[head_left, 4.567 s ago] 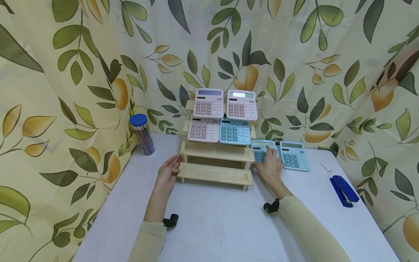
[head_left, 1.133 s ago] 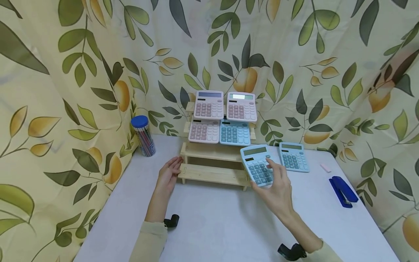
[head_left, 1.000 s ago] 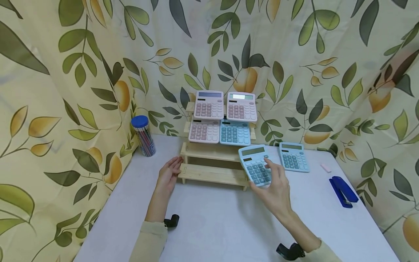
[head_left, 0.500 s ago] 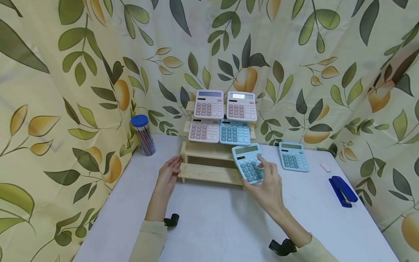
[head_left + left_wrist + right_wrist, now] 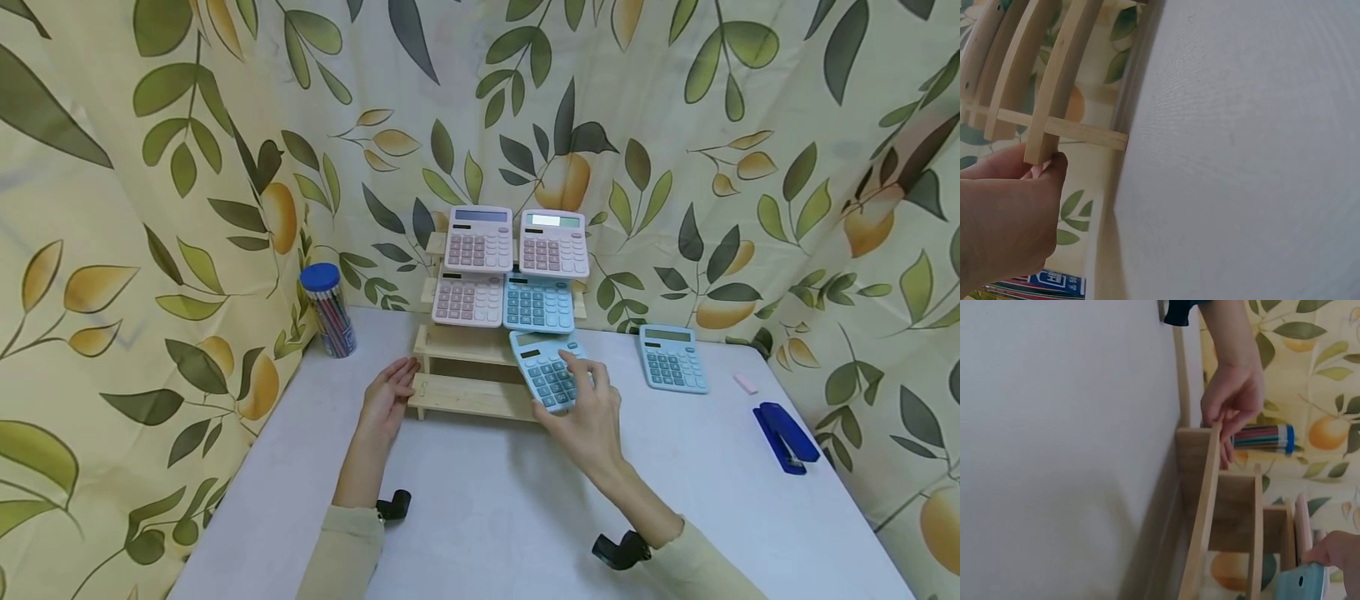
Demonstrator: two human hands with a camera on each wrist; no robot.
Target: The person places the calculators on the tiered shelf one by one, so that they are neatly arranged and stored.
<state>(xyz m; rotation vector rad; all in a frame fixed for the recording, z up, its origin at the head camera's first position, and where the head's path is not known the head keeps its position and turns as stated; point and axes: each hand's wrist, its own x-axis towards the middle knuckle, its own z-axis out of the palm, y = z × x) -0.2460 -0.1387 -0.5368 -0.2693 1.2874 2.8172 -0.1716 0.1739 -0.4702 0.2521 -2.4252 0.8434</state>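
My right hand (image 5: 588, 415) grips a light blue calculator (image 5: 546, 367) by its sides, tilted over the right end of the wooden tiered rack (image 5: 472, 397). In the right wrist view, a corner of that calculator (image 5: 1300, 582) shows with a fingertip on its edge. My left hand (image 5: 388, 398) pinches the left end of the lowest shelf, as the left wrist view confirms with fingers around the board (image 5: 1054, 87). Two pinkish-white calculators (image 5: 478, 238) stand on the top tier. Below them sit a pink one (image 5: 468, 300) and a blue one (image 5: 538, 303).
Another blue calculator (image 5: 673, 360) lies on the white table to the right of the rack. Beyond it are a small pink eraser (image 5: 746, 383) and a blue stapler (image 5: 786, 438). At the left stands a blue-lidded jar of pencils (image 5: 328, 312). A leaf-patterned curtain (image 5: 645, 100) hangs behind.
My right hand has picked up the blue calculator from beside the rack and carried it left, over the rack's right end. The left hand has stayed at the lowest shelf.
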